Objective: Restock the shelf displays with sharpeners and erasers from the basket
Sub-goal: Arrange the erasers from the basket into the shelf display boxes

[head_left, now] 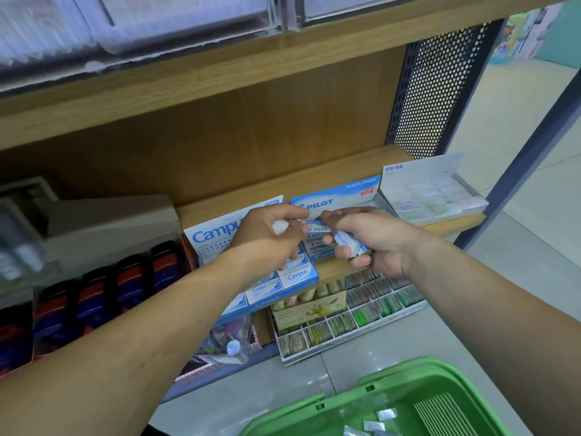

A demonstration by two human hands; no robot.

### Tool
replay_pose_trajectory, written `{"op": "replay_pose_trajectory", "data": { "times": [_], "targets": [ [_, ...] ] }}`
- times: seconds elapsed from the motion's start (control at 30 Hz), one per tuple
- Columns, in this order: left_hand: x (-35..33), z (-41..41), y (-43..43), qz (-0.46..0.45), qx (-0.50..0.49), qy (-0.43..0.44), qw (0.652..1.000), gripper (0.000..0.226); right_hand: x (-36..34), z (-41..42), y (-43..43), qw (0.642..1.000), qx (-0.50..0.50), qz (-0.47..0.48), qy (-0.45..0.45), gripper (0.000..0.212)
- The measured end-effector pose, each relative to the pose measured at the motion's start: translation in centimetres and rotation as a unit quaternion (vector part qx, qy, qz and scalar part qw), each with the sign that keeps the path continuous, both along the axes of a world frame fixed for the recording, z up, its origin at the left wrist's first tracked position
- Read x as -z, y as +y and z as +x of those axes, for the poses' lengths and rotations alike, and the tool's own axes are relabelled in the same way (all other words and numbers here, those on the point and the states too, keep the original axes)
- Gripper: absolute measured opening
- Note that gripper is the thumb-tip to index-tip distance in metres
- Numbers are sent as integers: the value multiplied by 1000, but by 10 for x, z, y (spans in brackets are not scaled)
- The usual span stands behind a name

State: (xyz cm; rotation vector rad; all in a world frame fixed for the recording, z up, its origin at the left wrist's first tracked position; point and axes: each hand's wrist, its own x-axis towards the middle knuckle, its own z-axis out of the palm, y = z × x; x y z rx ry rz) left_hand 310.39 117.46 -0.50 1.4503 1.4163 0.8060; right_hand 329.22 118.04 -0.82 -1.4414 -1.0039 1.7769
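Observation:
My left hand (270, 237) is curled round a white eraser (279, 227) in front of the blue-and-white Campus display box (217, 239). My right hand (367, 240) grips a few sleeved erasers (347, 242), one marked Campus, just before the Pilot eraser display box (333, 201). A Pilot eraser (318, 228) sits between the two hands, pinched at the fingertips. The green basket (408, 382) stands at the bottom right with a few small wrapped items (385, 415) inside.
A white eraser display (434, 196) stands at the shelf's right end. Below are compartment trays of small packets (374, 306), and a row of red-and-blue boxes (103, 297) sits to the left. A perforated metal panel (437, 89) closes the shelf's right side.

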Motion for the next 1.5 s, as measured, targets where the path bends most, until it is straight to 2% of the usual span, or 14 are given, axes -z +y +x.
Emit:
{"op": "replay_pose_trajectory", "data": {
  "times": [0.23, 0.37, 0.5, 0.6, 0.83, 0.93, 1.03, 1.13, 1.23, 1.33, 1.43, 1.5],
  "targets": [
    [-5, 8, 8, 32, 36, 69, 996, 12, -6, 8, 7, 999, -1, 23, -37, 29],
    [-9, 18, 19, 48, 48, 103, 992, 10, -6, 20, 8, 998, 43, 30, -27, 29],
    [-2, 17, 40, 87, 30, 173, 981, 9, -3, 42, 12, 978, 140, 79, -129, 20],
    [14, 16, 51, 107, 37, 254, 960, 10, 3, 49, 12, 964, 157, 123, -175, 10],
    [30, 23, 61, 140, 62, 340, 928, 13, 22, 46, 17, 946, 90, 198, -241, 3],
    [31, 23, 63, 128, 95, 354, 922, 18, 31, 37, 20, 932, 5, 215, -293, 17],
    [29, 22, 65, 111, 120, 373, 913, 24, 34, 30, 24, 903, -72, 225, -359, 29],
    [30, 22, 68, 103, 150, 410, 894, 26, 28, 29, 29, 921, -80, 189, -330, 29],
    [30, 16, 71, 112, 168, 402, 893, 20, 25, 29, 29, 938, -67, 165, -296, 25],
    [26, 12, 70, 130, 171, 384, 898, 18, 27, 29, 30, 941, -62, 174, -284, 35],
    [26, 14, 69, 133, 180, 402, 888, 21, 23, 27, 27, 937, -82, 181, -288, 46],
    [24, 13, 67, 150, 166, 373, 900, 21, 21, 22, 26, 941, -92, 171, -279, 51]
  ]
}}
